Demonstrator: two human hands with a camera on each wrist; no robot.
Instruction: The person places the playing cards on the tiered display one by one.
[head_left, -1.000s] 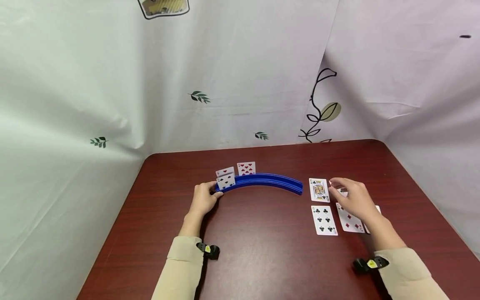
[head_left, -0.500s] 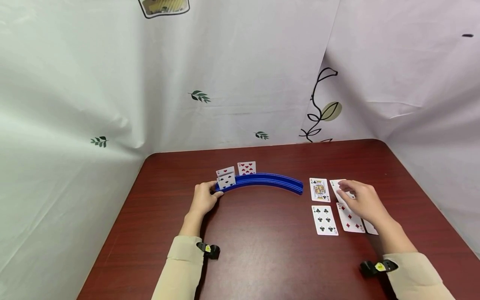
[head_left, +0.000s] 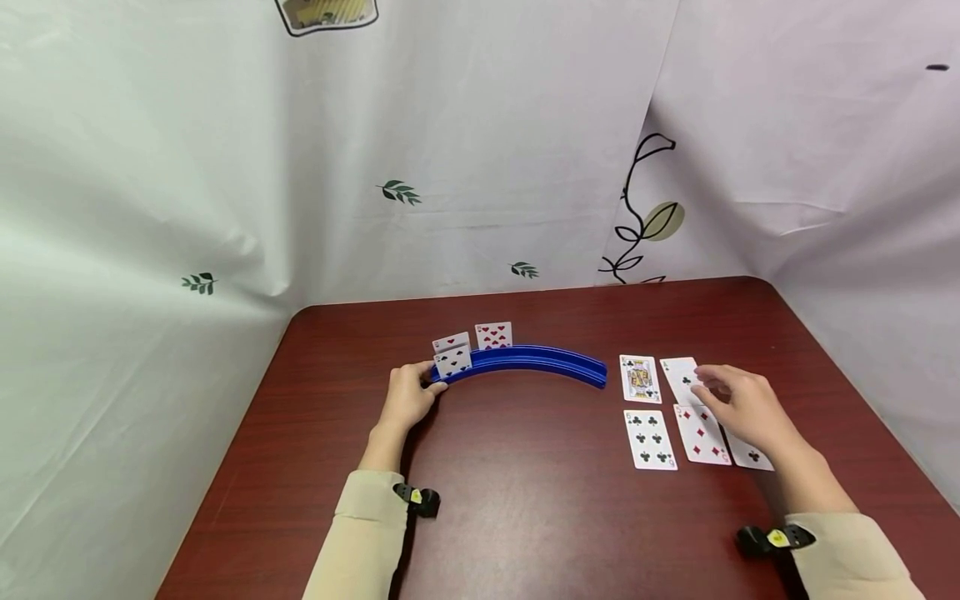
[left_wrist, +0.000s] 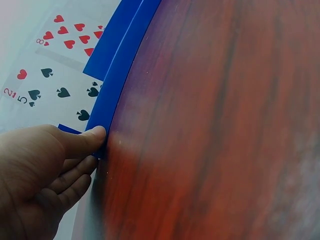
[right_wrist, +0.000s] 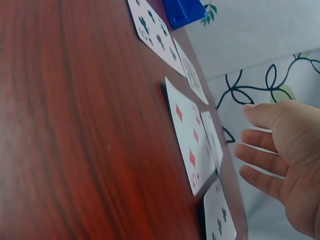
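My left hand (head_left: 407,398) grips the left end of a curved blue card holder (head_left: 540,358), its thumb (left_wrist: 95,136) on the front face. In that holder stand a two of hearts (head_left: 451,341), a five of spades (head_left: 453,362) in front of it, and an eight of hearts (head_left: 493,335). My right hand (head_left: 746,408), fingers loosely bent and holding nothing, hovers over the cards at the right. Below it are a diamond card (right_wrist: 187,137), a partly covered club card (head_left: 677,377) and another club card (head_left: 752,455).
A king of clubs (head_left: 641,379) lies face up right of the holder, with a six of clubs (head_left: 650,440) nearer me. The dark red table (head_left: 540,500) ends at a pale curtain (head_left: 480,150) behind and on both sides.
My right hand has moved rightward and slightly toward me above the cards, uncovering more of the club card behind the diamond card. The left hand and holder stay put.
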